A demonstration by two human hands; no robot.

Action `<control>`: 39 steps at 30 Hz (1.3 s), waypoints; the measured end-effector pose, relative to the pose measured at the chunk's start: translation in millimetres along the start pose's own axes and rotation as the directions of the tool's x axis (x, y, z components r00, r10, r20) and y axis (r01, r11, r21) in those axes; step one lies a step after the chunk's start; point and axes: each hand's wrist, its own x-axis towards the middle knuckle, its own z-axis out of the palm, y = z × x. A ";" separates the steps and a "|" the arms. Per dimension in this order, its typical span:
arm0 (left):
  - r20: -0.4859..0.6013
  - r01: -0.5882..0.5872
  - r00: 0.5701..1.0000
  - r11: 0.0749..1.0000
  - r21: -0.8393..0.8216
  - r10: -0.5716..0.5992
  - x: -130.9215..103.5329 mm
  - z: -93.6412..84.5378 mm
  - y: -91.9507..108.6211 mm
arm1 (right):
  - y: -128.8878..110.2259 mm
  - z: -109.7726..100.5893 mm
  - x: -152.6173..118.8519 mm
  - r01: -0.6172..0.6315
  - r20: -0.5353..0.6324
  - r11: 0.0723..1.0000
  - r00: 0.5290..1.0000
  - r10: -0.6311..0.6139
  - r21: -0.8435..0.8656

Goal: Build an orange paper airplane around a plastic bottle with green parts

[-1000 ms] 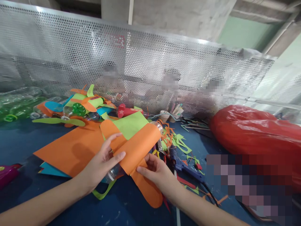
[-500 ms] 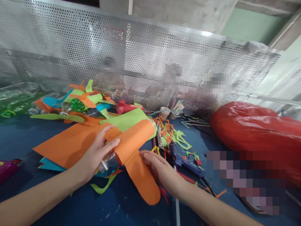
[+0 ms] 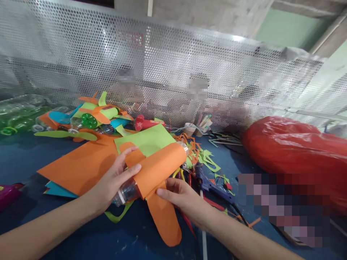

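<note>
A clear plastic bottle (image 3: 130, 191) wrapped in orange paper (image 3: 162, 166) lies tilted between my hands, its neck toward me on the left. Two rounded orange paper wings stick out from its sides, the far one (image 3: 133, 155) and the near one (image 3: 166, 224). My left hand (image 3: 114, 182) grips the bottle near the neck end, thumb on top of the orange wrap and fingers by the far wing. With thumb and fingers my right hand (image 3: 179, 196) pinches the near wing close to where it joins the body. The fingers under the wing are partly hidden.
Orange sheets (image 3: 78, 166) and a lime green sheet (image 3: 149, 139) lie behind. Right of my hands are a blue glue gun (image 3: 215, 188) and paper scraps (image 3: 208, 159). Bottle planes (image 3: 103, 112), cups of pens (image 3: 202, 130) and a red bag (image 3: 295, 151) line the mesh barrier (image 3: 168, 72).
The wrapped bottle has shifted slightly right and toward me. My right hand has gone from resting beside the near wing to pinching it near its base.
</note>
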 end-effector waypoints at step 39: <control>0.124 -0.181 0.975 0.982 -0.056 0.187 3.5 -2.5 7.3 | 0.0 7.2 -1.5 0.125 0.022 0.975 0.992 -0.123 -0.182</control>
